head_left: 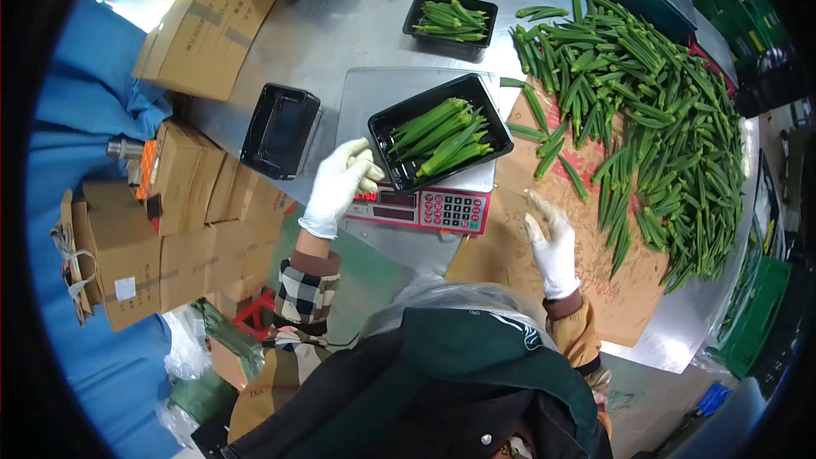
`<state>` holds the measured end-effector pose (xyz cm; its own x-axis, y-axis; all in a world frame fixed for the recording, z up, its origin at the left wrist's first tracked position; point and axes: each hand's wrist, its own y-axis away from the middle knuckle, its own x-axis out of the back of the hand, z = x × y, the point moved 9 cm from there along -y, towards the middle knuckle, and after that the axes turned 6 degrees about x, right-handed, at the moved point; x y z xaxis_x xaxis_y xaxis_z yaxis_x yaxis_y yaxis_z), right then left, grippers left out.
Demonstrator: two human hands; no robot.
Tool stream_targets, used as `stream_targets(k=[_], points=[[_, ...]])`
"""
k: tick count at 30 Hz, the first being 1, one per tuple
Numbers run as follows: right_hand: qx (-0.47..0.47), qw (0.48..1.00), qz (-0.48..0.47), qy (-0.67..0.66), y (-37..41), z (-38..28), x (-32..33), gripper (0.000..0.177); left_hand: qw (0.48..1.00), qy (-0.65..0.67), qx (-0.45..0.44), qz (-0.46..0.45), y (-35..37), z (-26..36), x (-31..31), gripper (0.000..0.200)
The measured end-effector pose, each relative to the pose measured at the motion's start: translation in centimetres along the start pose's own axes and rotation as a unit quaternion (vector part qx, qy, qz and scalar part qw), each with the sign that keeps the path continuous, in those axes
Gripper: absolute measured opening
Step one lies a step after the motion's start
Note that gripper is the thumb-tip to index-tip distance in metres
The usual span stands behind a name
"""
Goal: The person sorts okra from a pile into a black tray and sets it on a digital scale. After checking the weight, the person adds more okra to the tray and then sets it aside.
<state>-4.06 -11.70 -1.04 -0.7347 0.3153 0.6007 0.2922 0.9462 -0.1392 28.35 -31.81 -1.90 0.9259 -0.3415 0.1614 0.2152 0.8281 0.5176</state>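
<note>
Plainly, left hand [342,183] had fingers bent at a black tray's [401,172] rim (clamped or not, I couldn't tell), okra pods [442,134] lay inside, just right of those fingers, scale [357,102] sat underneath, right hand [554,242] hung with fingers apart, okra heap [688,144] spread beyond them.

- A vegetable packing room, judging by its fittings and the amount of produce.
- Loose okra [680,161] lies in a broad heap on a steel-topped table [297,42], partly over flattened cardboard [527,263].
- A digital scale [456,211] with a keypad carries a black plastic tray [401,174] of okra; more black trays [280,132] sit nearby.
- Printed cardboard cartons [212,21] and other boxes [127,255] stand at the left, near blue sheeting [85,153].
- Beyond the table's right side are green containers [756,314], probably crates, though the lens's dark edge blurs them.
</note>
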Motion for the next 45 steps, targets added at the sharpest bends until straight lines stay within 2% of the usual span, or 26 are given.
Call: stream_targets(k=[3, 7, 9, 11, 13, 15, 16, 17, 19, 21, 22, 25, 28, 30, 31, 32, 33, 35, 37, 39, 41, 42, 43, 45], points=[[-0.221, 0.961, -0.003, -0.168, 7.4, 7.2, -2.0, 0.037, 0.999, 0.003, -0.009, 0.045, 0.0, 0.7, 2.5, 0.04], [-0.268, 0.946, -0.024, -0.18, 14.1, 10.8, -3.6, 0.036, 0.992, -0.018, -0.038, 0.118, 0.8, 3.1, 4.3, 0.035], [-0.31, 0.931, -0.056, -0.185, 16.0, 12.0, -4.5, 0.035, 0.996, 0.001, 0.001, 0.092, 1.2, 3.6, 2.8, 0.039], [-0.303, 0.935, -0.058, -0.174, 16.1, 12.1, -4.7, 0.035, 0.997, -0.005, 0.054, 0.049, 1.2, 3.2, -0.1, 0.044], [-0.279, 0.944, -0.041, -0.171, 15.6, 12.2, -4.6, 0.035, 0.991, -0.12, 0.044, -0.031, 0.2, 1.5, -4.0, 0.044], [-0.275, 0.947, -0.034, -0.163, 13.9, 10.5, -4.1, 0.035, 0.997, -0.065, -0.017, -0.033, -2.5, -0.2, -4.9, 0.04], [-0.277, 0.946, -0.028, -0.164, 13.3, 9.8, -3.9, 0.036, 0.983, -0.114, -0.144, -0.018, -3.6, 2.5, -5.0, 0.035], [-0.28, 0.945, -0.023, -0.166, 12.8, 9.6, -3.7, 0.036, 0.991, -0.083, -0.092, -0.041, -5.5, 2.2, -4.8, 0.032], [-0.27, 0.948, -0.018, -0.164, 12.9, 10.1, -3.7, 0.036, 0.997, 0.004, -0.003, -0.072, -6.8, 5.6, -5.7, 0.027], [-0.279, 0.946, -0.019, -0.164, 13.0, 10.5, -3.6, 0.035, 0.997, -0.027, -0.009, -0.078, -10.8, 8.2, -5.8, 0.025], [-0.277, 0.949, -0.022, -0.149, 13.0, 10.5, -3.3, 0.035, 0.998, 0.001, -0.011, -0.068, -12.6, 9.4, -6.0, 0.027], [-0.262, 0.959, -0.022, -0.104, 13.1, 9.8, -2.3, 0.036, 0.998, -0.049, -0.019, -0.04, -18.4, 12.9, -6.4, 0.028], [-0.268, 0.956, -0.002, -0.121, 14.2, 10.9, -2.2, 0.036, 0.977, -0.162, -0.138, -0.025, -26.5, 14.2, -6.1, 0.035], [-0.263, 0.956, 0.033, -0.128, 14.9, 11.8, -2.1, 0.035, 0.938, -0.251, -0.223, 0.083, -34.5, 11.6, -3.1, 0.043], [-0.263, 0.956, 0.041, -0.126, 15.4, 12.5, -2.4, 0.035, 0.91, -0.291, -0.261, 0.139, -32.5, 13.7, -3.3, 0.047], [-0.264, 0.955, 0.046, -0.124, 16.0, 13.2, -2.6, 0.035, 0.965, -0.157, -0.142, 0.155, -31.5, 12.1, -2.4, 0.057], [-0.265, 0.955, 0.051, -0.123, 16.3, 13.7, -2.5, 0.035, 0.982, -0.128, -0.077, 0.116, -31.0, 11.2, -2.1, 0.062], [-0.28, 0.951, 0.044, -0.123, 16.0, 13.2, -2.2, 0.034, 0.99, -0.094, -0.029, 0.1, -26.9, 10.8, -1.3, 0.059], [-0.276, 0.955, 0.034, -0.107, 16.2, 12.9, -2.2, 0.034, 0.947, -0.195, -0.208, 0.148, -28.6, 8.9, 3.8, 0.056], [-0.263, 0.957, 0.023, -0.118, 16.2, 13.2, -2.8, 0.035, 0.91, -0.253, -0.226, 0.239, -19.2, 10.1, 6.4, 0.051], [-0.24, 0.967, 0.004, -0.089, 15.5, 12.5, -2.9, 0.035, 0.826, -0.356, -0.263, 0.349, -12.6, 9.3, 9.9, 0.047], [-0.227, 0.972, -0.009, -0.054, 14.8, 11.6, -2.5, 0.035, 0.804, -0.375, -0.243, 0.392, -9.2, 8.5, 11.0, 0.044], [-0.221, 0.975, -0.018, -0.018, 14.4, 10.7, -2.0, 0.035, 0.783, -0.411, -0.231, 0.407, -6.7, 7.3, 11.8, 0.043], [-0.206, 0.978, -0.024, -0.02, 13.4, 9.6, -1.9, 0.037, 0.775, -0.467, -0.194, 0.38, -4.8, 2.0, 13.4, 0.039]])
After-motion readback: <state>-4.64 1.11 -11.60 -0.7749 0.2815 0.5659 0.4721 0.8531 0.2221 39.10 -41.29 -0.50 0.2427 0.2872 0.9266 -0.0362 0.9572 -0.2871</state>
